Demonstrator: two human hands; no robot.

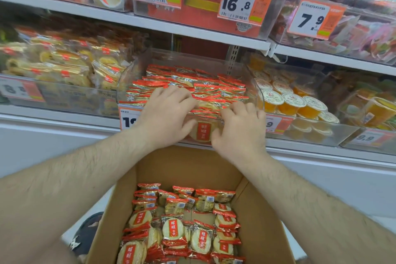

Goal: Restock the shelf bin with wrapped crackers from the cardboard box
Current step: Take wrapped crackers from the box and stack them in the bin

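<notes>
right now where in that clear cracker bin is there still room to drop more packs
Bare room lies at the back of the clear bin, behind the cracker stack, up to the rear wall. The front is crowded: the left hand and right hand lie on packs at the front lip. In the cardboard box, the near-shelf floor is bare.

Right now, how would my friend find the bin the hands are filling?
Find the middle shelf, under the 16.8 price tag. The clear bin there sits between yellow-wrapped biscuits and orange jelly cups. Only it holds red-and-gold cracker packs.
</notes>
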